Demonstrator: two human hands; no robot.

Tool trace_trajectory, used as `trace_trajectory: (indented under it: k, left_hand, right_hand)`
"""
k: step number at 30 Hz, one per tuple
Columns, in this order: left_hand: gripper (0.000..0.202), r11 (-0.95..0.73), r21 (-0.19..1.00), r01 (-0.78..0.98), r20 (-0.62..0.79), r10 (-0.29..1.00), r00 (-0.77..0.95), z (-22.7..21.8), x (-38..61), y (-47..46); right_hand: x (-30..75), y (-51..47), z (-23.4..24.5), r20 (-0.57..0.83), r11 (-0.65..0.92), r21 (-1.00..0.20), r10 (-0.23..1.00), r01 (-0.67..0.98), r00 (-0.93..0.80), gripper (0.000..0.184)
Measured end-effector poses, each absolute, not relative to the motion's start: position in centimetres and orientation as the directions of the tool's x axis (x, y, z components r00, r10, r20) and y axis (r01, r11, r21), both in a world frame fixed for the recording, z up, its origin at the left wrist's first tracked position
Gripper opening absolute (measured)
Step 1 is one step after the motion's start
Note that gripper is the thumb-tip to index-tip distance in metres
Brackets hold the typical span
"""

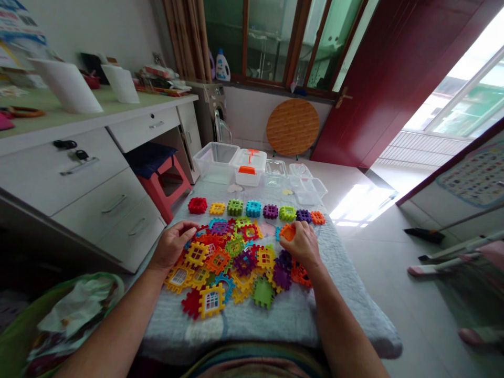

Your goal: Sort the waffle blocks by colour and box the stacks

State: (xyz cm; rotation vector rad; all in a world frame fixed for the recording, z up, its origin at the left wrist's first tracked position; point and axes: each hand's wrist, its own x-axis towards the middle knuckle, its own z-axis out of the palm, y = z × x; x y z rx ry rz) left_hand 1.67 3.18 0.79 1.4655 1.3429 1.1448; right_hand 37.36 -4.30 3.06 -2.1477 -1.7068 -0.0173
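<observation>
A pile of colourful plastic interlocking blocks [236, 262], some with window grids, lies on the cloth-covered table. At the pile's left edge my left hand [173, 244] pinches a red interlocking block [202, 228], mostly edge-on. My right hand [304, 244] is closed on an orange interlocking block [287, 232], above the pile's right side; a light blue block [277, 233] shows beside it. Behind the pile runs a row of blocks grouped by colour, from a red stack [197, 205] at the left to an orange stack [317, 217] at the right.
At the table's far end stand an open clear bin [217, 157], a lidded box with orange clasps [250, 170] and smaller clear containers [309, 190]. A red stool [165, 178] and white drawers [94, 178] are on the left. Another person's foot [419, 270] shows at right.
</observation>
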Motion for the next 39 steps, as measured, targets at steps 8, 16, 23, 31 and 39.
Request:
trace_trajectory:
  k: [8,16,23,31,39]
  left_hand:
    - [0.036,-0.069,0.970,0.233,0.063,0.997,0.032,0.5,1.5,3.2]
    - [0.038,-0.056,0.961,0.270,0.050,0.998,0.028,0.3,1.4,3.4]
    - [0.038,-0.034,0.967,0.252,0.028,0.999,0.025,0.2,1.3,3.3]
    - [0.038,-0.046,0.964,0.262,0.042,0.999,0.023,-0.1,1.2,3.5]
    - [0.036,-0.072,0.953,0.295,0.071,0.997,0.014,0.2,1.4,3.4]
  right_hand:
    - [49.0,-2.5,5.2,0.394,-0.012,-0.438,0.896,0.899,0.204,0.040]
    - [54.1,0.1,4.9,0.150,-0.066,-0.339,0.981,0.938,0.123,0.049]
    - [53.4,2.4,4.9,-0.048,-0.070,-0.217,0.997,0.974,0.061,0.047]
    - [53.2,2.9,5.4,-0.129,-0.056,-0.176,0.991,0.983,0.033,0.054]
    - [52.7,2.8,5.5,-0.141,-0.052,-0.139,0.990,0.989,0.032,0.048]
